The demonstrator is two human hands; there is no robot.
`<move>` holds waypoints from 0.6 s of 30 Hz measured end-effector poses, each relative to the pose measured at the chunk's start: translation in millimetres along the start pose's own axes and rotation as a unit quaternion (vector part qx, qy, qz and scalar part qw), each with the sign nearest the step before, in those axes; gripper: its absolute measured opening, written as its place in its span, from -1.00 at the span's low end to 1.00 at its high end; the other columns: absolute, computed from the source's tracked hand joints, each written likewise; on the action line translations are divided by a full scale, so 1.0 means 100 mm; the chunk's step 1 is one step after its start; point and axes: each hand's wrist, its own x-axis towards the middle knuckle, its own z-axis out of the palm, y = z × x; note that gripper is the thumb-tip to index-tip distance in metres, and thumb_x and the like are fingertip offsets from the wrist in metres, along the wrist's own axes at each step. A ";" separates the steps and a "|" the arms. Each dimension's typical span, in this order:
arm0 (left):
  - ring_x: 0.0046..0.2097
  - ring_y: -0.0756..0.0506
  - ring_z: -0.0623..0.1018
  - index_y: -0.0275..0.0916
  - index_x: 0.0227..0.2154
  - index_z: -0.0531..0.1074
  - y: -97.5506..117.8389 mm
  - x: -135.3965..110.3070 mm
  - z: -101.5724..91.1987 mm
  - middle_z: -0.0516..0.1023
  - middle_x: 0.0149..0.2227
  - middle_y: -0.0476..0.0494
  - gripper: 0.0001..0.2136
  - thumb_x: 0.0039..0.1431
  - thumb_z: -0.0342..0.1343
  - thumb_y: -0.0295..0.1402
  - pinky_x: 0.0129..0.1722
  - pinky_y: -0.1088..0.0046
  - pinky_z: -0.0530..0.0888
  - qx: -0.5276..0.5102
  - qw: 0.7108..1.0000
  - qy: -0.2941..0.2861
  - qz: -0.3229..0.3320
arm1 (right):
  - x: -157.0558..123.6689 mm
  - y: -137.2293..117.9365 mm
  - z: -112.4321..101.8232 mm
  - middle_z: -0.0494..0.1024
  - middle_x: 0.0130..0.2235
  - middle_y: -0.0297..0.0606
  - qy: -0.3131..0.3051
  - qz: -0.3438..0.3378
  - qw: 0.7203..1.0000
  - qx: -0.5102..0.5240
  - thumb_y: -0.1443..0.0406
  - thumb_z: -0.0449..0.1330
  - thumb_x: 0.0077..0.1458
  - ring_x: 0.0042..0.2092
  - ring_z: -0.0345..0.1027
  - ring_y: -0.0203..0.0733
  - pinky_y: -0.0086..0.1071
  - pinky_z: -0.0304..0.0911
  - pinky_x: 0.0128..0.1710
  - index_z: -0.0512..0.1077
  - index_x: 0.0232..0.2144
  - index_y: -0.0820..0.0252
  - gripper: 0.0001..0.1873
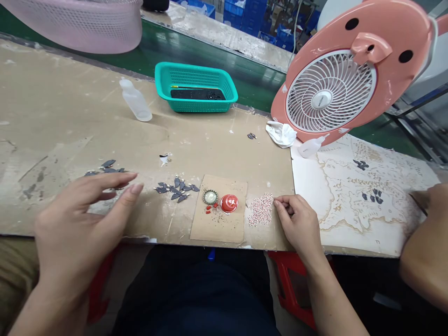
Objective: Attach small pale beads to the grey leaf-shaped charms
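Pink-flecked beads (261,210) are heaped near the front edge of the table (52,107), just left of the right hand (297,226), its fingers (280,202) pinched together; the left hand (75,224) is farther off, fingers spread apart.

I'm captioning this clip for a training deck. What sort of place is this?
Probably a handcraft workshop or assembly line: a long worn workbench, stacked blue crates behind, and small beads and dark leaf-shaped pieces laid out on it.

Pink-and-white speckled beads (261,210) are heaped just left of the right hand (297,224), with a glossy red cap (229,203) farther left. Slate-grey leaf-shaped pieces (177,189) are scattered right of the left hand (80,219); a teal mesh basket (196,88) is seen ahead.
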 end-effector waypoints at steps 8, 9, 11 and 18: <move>-0.21 -0.02 0.61 -0.10 -0.29 0.59 0.58 -0.37 0.45 0.64 -0.28 0.04 -0.86 0.18 0.23 -0.51 -0.17 0.51 0.53 -0.092 0.976 -0.189 0.054 | -0.38 -0.45 -0.03 0.45 -0.37 -0.35 0.001 0.019 0.974 0.227 0.17 0.12 0.32 -0.35 0.35 -0.25 -0.37 0.32 -0.35 0.42 -0.27 0.09 -0.83; -0.23 -0.02 0.61 -0.10 -0.28 0.59 0.64 -0.41 0.50 0.65 -0.29 0.02 -0.85 0.20 0.21 -0.51 -0.20 0.53 0.53 -0.132 0.962 -0.238 0.023 | -0.45 -0.56 -0.02 0.42 -0.36 -0.36 -0.007 0.015 0.957 0.288 0.20 0.15 0.30 -0.34 0.33 -0.26 -0.39 0.31 -0.35 0.43 -0.28 0.08 -0.87; -0.27 -0.03 0.62 -0.12 -0.29 0.61 0.73 -0.47 0.59 0.66 -0.31 -0.02 -0.88 0.23 0.20 -0.47 -0.25 0.54 0.53 -0.209 0.928 -0.305 -0.049 | -0.56 -0.74 0.01 0.37 -0.35 -0.37 -0.031 -0.003 0.928 0.371 0.26 0.19 0.27 -0.32 0.29 -0.28 -0.43 0.28 -0.35 0.45 -0.29 0.06 -0.94; -0.46 0.03 0.40 -0.21 -0.53 0.61 0.71 -0.54 0.66 0.49 -0.54 -0.02 -0.82 0.12 0.31 -0.25 -0.41 0.56 0.39 -0.367 0.823 -0.335 -0.277 | -0.70 -0.93 0.13 0.32 -0.34 -0.38 -0.053 -0.116 0.938 0.321 0.44 0.22 0.21 -0.32 0.28 -0.31 -0.44 0.28 -0.38 0.51 -0.18 0.02 -0.78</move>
